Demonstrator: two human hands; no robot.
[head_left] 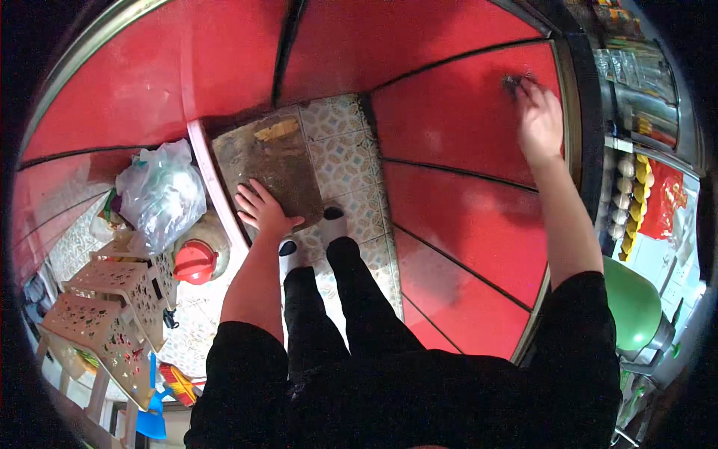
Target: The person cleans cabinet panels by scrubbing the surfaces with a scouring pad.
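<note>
Stretched up to the right, my right hand has its fingers closed around a small dark scrubber, which touches the red panel near its upper right corner. A darker smudge shows on the red surface around it. My left hand has its fingers spread, with nothing in it, over the lower left part of a brown, worn board beside a pale pink edge. Whether the palm presses on the board is hard to tell.
Left: a clear plastic bag, a jar with a red lid, beige perforated baskets and a blue dustpan. Right: a metal frame edge, egg trays and a green rounded object. Patterned tiles lie ahead of my feet.
</note>
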